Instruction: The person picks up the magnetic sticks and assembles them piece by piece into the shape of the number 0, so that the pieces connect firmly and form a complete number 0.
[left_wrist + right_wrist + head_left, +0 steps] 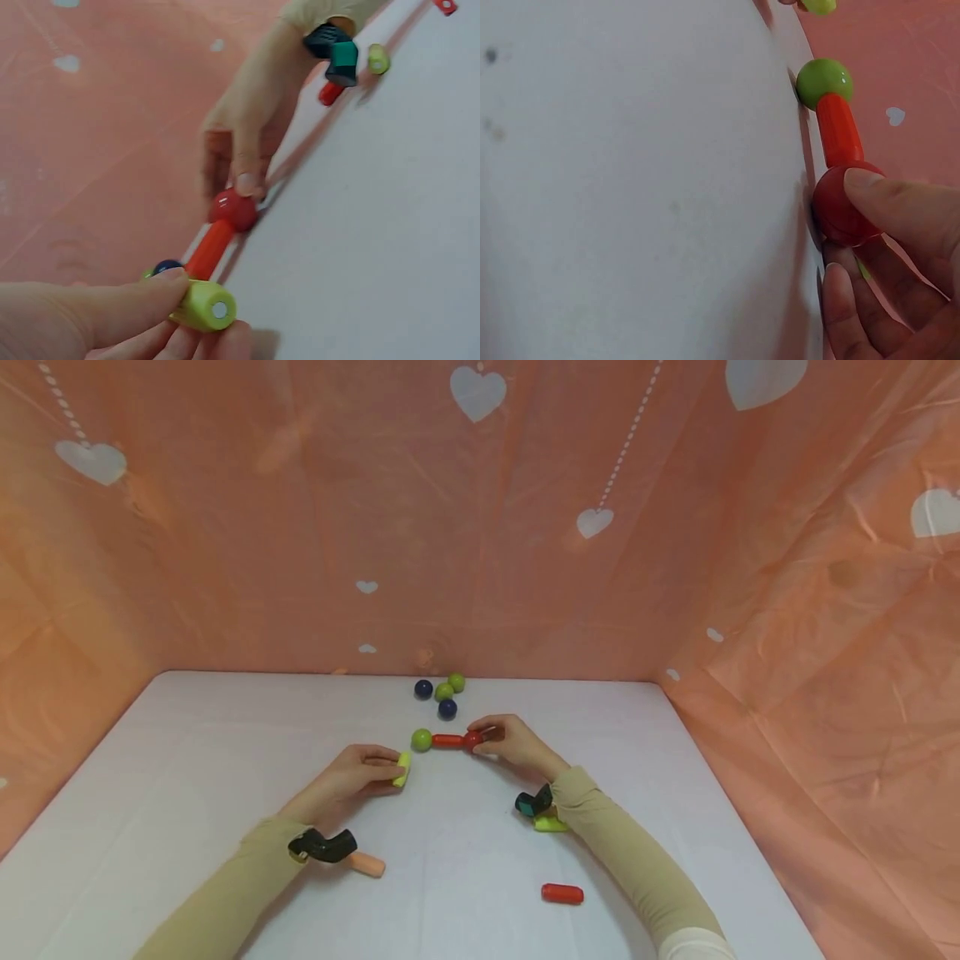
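Note:
Thumb and fingers of my left hand pinch a yellow-green rod. In the left wrist view this rod shows a round silvery disc in its end. My right hand grips a red ball, with the thumb laid over it in the right wrist view. A red rod joins that ball to a light green ball, all in one line. The left hand's rod is just left of and nearer than the light green ball.
Dark blue balls and green balls cluster behind the joined piece. A peach rod lies by the left wrist, another yellow-green rod below the right wrist, and a red rod nearer the front. An orange curtain hangs behind.

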### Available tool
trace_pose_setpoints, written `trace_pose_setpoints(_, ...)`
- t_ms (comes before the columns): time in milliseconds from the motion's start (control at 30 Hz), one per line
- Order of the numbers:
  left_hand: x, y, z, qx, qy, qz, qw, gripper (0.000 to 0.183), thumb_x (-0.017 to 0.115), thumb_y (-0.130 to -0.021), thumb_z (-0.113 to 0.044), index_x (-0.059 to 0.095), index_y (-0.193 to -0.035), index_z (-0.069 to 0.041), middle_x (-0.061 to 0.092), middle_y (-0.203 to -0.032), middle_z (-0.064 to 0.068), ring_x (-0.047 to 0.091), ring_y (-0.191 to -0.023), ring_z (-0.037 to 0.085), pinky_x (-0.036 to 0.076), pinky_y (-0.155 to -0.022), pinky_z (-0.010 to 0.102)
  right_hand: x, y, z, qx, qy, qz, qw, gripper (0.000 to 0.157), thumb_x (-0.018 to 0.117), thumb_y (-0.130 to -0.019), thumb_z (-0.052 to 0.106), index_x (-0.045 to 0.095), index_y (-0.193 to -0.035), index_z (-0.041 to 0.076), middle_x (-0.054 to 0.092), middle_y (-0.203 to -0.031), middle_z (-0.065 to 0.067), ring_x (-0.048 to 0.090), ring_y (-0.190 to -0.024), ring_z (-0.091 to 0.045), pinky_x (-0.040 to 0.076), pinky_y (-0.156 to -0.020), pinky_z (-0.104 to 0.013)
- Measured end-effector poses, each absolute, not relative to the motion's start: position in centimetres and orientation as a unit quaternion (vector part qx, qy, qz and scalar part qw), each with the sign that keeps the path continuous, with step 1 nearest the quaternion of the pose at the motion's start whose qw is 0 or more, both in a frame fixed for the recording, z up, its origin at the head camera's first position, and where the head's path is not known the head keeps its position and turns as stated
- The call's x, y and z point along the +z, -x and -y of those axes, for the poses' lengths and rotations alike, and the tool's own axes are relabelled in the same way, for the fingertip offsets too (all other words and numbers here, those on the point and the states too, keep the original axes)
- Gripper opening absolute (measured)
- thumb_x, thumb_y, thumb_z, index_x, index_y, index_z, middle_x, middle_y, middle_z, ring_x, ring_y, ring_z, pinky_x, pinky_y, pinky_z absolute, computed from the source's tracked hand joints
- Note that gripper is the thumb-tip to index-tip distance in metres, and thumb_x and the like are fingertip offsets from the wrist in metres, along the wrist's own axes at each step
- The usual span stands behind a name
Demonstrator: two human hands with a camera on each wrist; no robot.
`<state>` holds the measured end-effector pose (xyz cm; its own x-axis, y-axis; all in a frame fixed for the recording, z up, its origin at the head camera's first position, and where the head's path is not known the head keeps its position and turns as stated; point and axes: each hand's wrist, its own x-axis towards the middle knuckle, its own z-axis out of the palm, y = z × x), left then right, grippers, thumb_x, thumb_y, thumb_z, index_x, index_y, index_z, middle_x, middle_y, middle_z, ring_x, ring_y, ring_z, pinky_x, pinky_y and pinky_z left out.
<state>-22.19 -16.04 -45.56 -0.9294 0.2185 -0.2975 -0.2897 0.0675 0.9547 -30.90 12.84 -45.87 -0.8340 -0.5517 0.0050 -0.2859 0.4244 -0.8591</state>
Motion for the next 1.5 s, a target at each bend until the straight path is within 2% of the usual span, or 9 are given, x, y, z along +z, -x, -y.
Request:
trace_pose_setpoints(133,-46.0,22.4,14.7,0.686,0.027,-0.704,0.182,0.043,0.072,-0.086,-0.008,0.054,-0.120,0.011,0.061,-0.111,0.019,0.065,-0.095,0.021,0.054,-0.084,0.035,-45.7,30.8,-12.8,-0.466,0.251,-0.837,0.141,0.035,0.072,-0.085,0.006,0.065,-0.119,0.003,0.065,-0.112,-0.007,0.061,-0.099,-0.020,0.051,-0.088,-0.032)
trace_pose_setpoints(400,-46.4,23.4,13.1,0.688,0.037,-0.706,0.164,0.035,0.066,-0.088,0.001,0.053,-0.117,0.016,0.066,-0.095,0.017,0.067,-0.083,0.020,0.057,-0.077,0.034,-45.6,30.7,-12.8,-0.461,0.252,-0.839,0.141,0.035,0.072,-0.085,0.006,0.065,-0.119,0.003,0.065,-0.112,-0.007,0.061,-0.097,-0.019,0.051,-0.088,-0.031)
trace_pose_setpoints(833,-46.1,23.9,12.7,0.669,0.076,-0.725,0.147,0.037,0.068,-0.087,-0.002,0.053,-0.118,0.013,0.063,-0.103,0.021,0.066,-0.085,0.019,0.057,-0.076,0.032,-45.6,30.9,-12.7,-0.459,0.258,-0.839,0.139,0.035,0.073,-0.084,0.006,0.065,-0.118,0.003,0.066,-0.110,-0.007,0.062,-0.097,-0.019,0.051,-0.087,-0.030)
trace_pose_setpoints(1233,-45.5,24.0,12.9,0.668,0.085,-0.721,0.163,0.039,0.070,-0.087,-0.006,0.055,-0.119,0.011,0.060,-0.108,0.021,0.067,-0.084,0.018,0.056,-0.077,0.031,-45.8,30.9,-12.7,-0.460,0.250,-0.841,0.135,0.034,0.073,-0.084,0.005,0.065,-0.118,0.004,0.066,-0.110,-0.006,0.062,-0.098,-0.019,0.051,-0.088,-0.031)
trace_pose_setpoints(1500,-45.4,23.8,13.9,0.668,0.066,-0.718,0.183,0.041,0.070,-0.088,-0.013,0.056,-0.120,0.008,0.059,-0.114,0.020,0.066,-0.091,0.020,0.056,-0.080,0.032,-45.9,30.9,-12.8,-0.460,0.245,-0.842,0.137,0.034,0.073,-0.085,0.007,0.065,-0.118,0.006,0.066,-0.110,-0.005,0.061,-0.098,-0.018,0.051,-0.087,-0.031)
